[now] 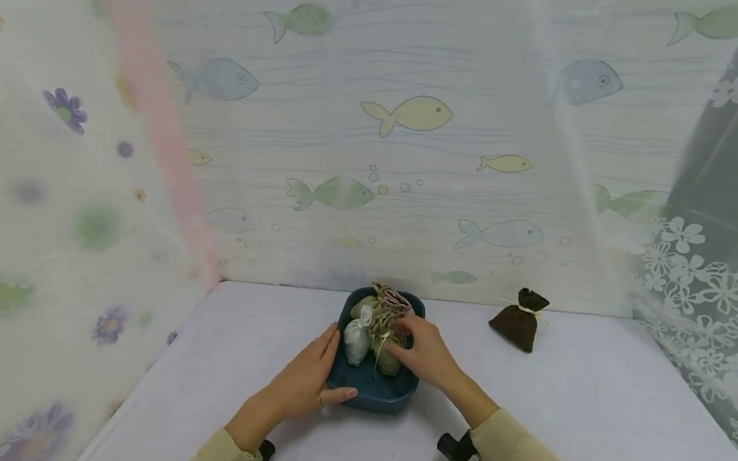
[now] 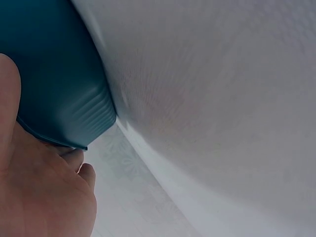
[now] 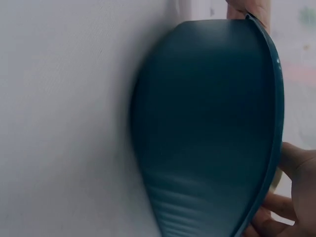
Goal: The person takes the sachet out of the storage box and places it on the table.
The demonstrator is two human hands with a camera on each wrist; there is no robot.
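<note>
Blue tray (image 1: 373, 395) sits mid-worktop (image 1: 590, 411), close to the fish-print backdrop (image 1: 412, 117). Inside it, a huddle of small drawstring pouches: a white pouch (image 1: 356, 341) on the left, an olive pouch (image 1: 387, 356) beside it, a striped pouch (image 1: 392, 298) at the back.

Left hand (image 1: 303, 382) lies along the tray's left wall, fingers straight and pressed flat to the side, thumb along the near edge; it steadies, it does not clutch. The left wrist view shows the same ribbed corner of the tray against the palm.

Right hand (image 1: 423, 351) is over the tray, fingers curled down onto the olive pouch near its tie. It looks like a pinch, though the fingertips are partly hidden among the pouches.

A brown pouch (image 1: 518, 321) stands alone on the worktop, well apart to the right.

Risks, as I judge them: the pouches are packed touching, so a lift of one could drag a neighbour by its loose cord over the low rim. The tray is held on one side only; a sideways tug might slide it.
</note>
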